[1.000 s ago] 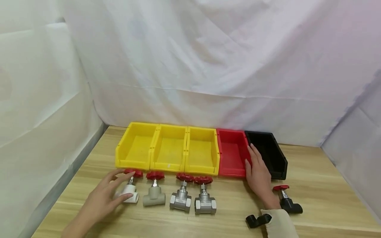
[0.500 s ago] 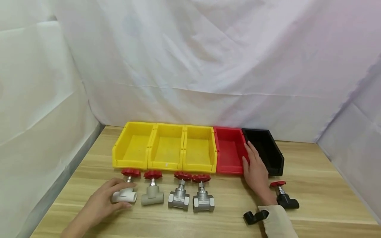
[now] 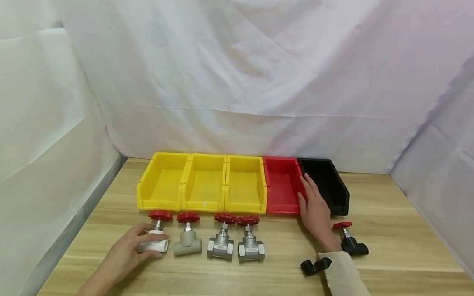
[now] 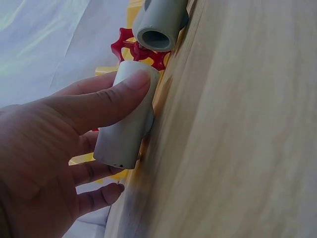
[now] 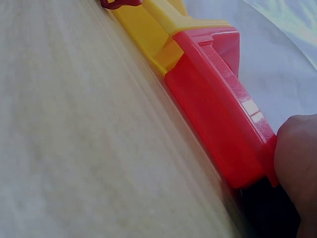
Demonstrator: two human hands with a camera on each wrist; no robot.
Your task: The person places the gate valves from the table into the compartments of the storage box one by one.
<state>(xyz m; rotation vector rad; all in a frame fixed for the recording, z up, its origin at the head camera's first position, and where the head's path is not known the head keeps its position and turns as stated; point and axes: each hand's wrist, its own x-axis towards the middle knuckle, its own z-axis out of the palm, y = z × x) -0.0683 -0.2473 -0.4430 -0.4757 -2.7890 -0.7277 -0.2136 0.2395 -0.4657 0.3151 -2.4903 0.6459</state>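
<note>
My left hand (image 3: 127,253) holds a white plastic valve (image 3: 154,246) with a red handwheel, at the left of the row. In the left wrist view the thumb lies along the white pipe body (image 4: 121,134), fingers behind it. Beside it lie a beige valve (image 3: 187,243) and two metal valves (image 3: 220,246), all with red handwheels. Resting over the shared edge of the red bin (image 3: 283,187) and black bin (image 3: 331,193) is my right hand (image 3: 316,213), fingers fairly straight. The right wrist view shows only part of that hand, so its fingertips are hidden there.
Three yellow bins (image 3: 159,204) join the red and black ones in a row at the back. A black valve (image 3: 353,246) with a red handwheel and a black elbow fitting (image 3: 312,267) lie around the right forearm. White cloth (image 3: 237,82) hangs behind the table.
My left hand has come down from near the handwheel and closed round the white valve's body. The right hand keeps its place on the bin edge; the whole view has shifted slightly.
</note>
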